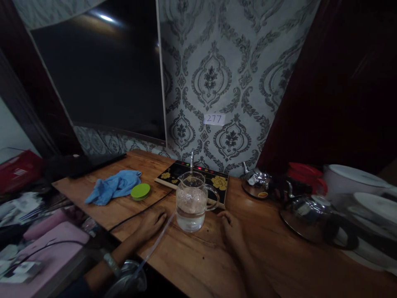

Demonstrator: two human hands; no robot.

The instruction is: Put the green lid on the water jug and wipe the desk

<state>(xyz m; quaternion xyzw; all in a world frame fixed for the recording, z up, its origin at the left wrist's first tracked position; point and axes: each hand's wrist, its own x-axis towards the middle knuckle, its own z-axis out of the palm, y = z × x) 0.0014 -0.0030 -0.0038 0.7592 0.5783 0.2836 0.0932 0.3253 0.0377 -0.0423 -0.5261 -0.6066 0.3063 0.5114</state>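
Single head-worn view, no second view to share. Looks forward and down across tabletop [279, 256] toward patterned wall [217, 62] at 12 o'clock. Close range: glass jug [191, 201] just ahead at centre, dark screen [99, 70] at 10 o'clock, kettles [307, 207] at 3 o'clock.

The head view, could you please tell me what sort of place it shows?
Probably a room in a home, used for making hot drinks: patterned wallpaper, a dark screen, and a wooden table bearing an induction cooktop, a glass pitcher and metal kettles.
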